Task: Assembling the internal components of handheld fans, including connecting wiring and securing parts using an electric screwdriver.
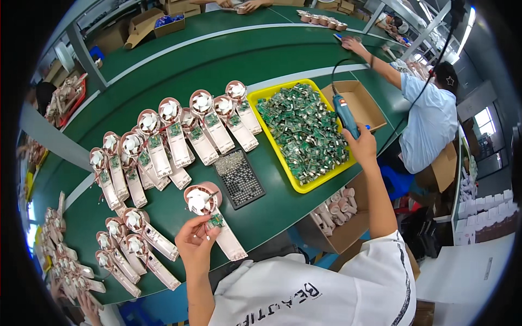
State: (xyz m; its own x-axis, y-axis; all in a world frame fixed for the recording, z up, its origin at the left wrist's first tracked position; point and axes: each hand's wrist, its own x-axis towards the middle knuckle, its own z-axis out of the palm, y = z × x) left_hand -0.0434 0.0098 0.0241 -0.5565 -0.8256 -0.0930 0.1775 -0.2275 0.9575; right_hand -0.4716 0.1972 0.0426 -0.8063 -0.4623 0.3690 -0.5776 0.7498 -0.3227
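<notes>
A pink handheld fan housing [231,243] lies in front of me, its round head with a white fan wheel [200,201] pointing away. My left hand [196,239] is closed over it, fingertips pinching a small green circuit board [217,220] with thin wires dangling beside it. To the right, my right hand [361,145] is wrapped around the lower end of a blue-grey electric screwdriver [343,111], which hangs from a black cord above the right edge of a yellow tray [304,188]. Many loose green circuit boards [304,127] fill that tray.
A black screw tray [239,182] lies beyond the fan housing. Rows of fan housings [157,155] stretch across the green table [228,57], with another group [130,247] at left. Beside the yellow tray stands a cardboard box [361,103]. A co-worker [432,119] sits at right.
</notes>
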